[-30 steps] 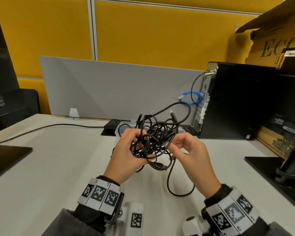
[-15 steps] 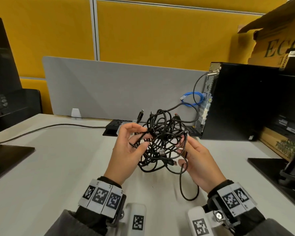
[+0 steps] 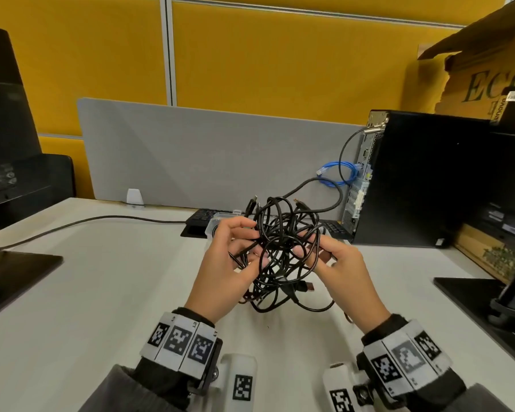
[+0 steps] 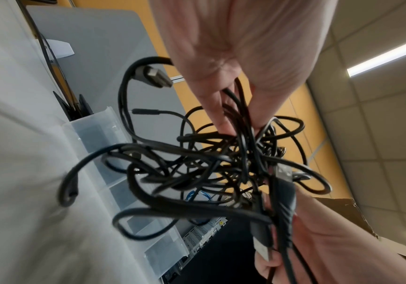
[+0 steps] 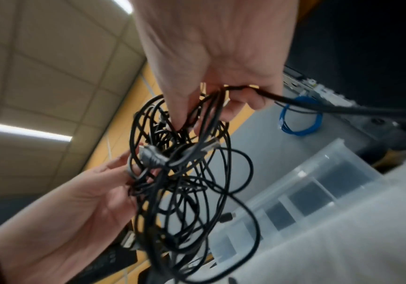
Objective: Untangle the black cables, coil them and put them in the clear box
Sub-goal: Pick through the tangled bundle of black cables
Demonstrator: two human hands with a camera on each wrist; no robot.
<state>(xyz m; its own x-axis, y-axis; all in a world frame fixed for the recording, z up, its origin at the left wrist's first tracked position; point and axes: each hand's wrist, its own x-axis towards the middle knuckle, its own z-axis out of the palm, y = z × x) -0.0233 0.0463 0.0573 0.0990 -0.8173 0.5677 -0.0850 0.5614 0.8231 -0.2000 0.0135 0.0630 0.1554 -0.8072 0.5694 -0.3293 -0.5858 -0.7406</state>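
Observation:
A knotted bundle of black cables (image 3: 283,251) hangs in the air between both hands over the white desk (image 3: 101,278). My left hand (image 3: 229,260) grips strands on the bundle's left side, its fingers (image 4: 216,111) curled into the loops. My right hand (image 3: 330,263) pinches strands on the right side, and in the right wrist view the fingers (image 5: 184,107) are hooked through several loops. USB plugs (image 4: 153,75) stick out of the cable tangle (image 5: 179,184). The clear box (image 3: 220,223) stands just behind the hands, mostly hidden; its divided compartments (image 5: 306,196) show from the right wrist.
A black computer tower (image 3: 422,179) stands at the right with a blue cable (image 3: 339,172) coiled at its back. A grey divider (image 3: 205,156) lines the desk's far edge. Monitor bases (image 3: 18,266) sit at left and right (image 3: 488,295). A keyboard (image 3: 202,217) lies behind the box.
Both hands have shifted their hold and turned the bundle, lifting it a little. The loop that hung down at the right has been drawn up closer to the bundle.

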